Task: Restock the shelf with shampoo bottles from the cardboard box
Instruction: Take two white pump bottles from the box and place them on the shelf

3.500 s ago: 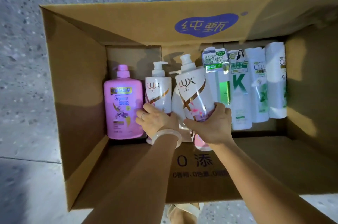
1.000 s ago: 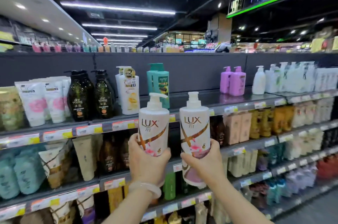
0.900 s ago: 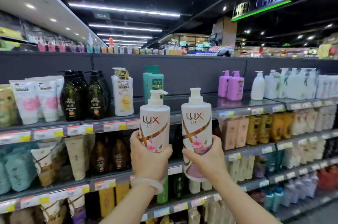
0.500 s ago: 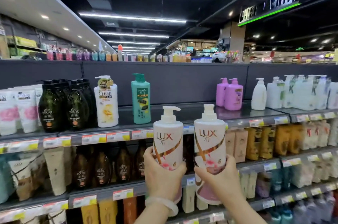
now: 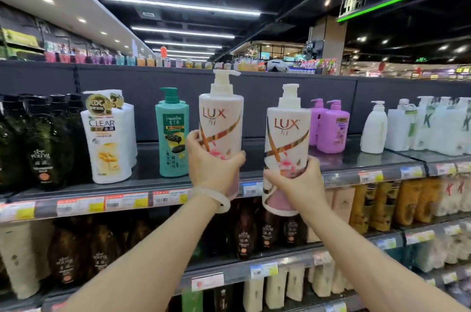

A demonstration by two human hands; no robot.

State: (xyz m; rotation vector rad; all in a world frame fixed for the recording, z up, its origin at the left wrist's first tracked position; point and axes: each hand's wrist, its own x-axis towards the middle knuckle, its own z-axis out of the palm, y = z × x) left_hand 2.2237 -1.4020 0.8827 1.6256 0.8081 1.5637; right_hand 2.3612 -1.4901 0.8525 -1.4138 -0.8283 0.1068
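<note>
Head view: two white LUX pump bottles are held upright in front of the top shelf point(image 5: 331, 161) of a shop aisle. The left LUX bottle point(image 5: 221, 123) is gripped round its lower half by the left hand point(image 5: 211, 166), whose fingers and thumb are curled about it; a pale bangle point(image 5: 216, 197) is worn on that wrist. The right LUX bottle point(image 5: 286, 143) is gripped low on its body by the right hand point(image 5: 298, 184), fingers wrapped round it likewise. The left bottle is held higher than the right one, and a gap is seen between them. Both are raised before a bare stretch of the shelf, whether touching it cannot be told.

On that shelf, a teal Hazeline bottle point(image 5: 173, 133) is seen just left of the left bottle, with white CLEAR bottles point(image 5: 108, 138) and dark bottles point(image 5: 43, 143) further left. Purple pump bottles point(image 5: 331, 128) are seen just right of the right bottle, then a white pump bottle point(image 5: 374, 131) and white packs point(image 5: 433, 128). Price tags point(image 5: 127, 201) are fixed along the shelf edge. Lower shelves are filled with brown and cream bottles.
</note>
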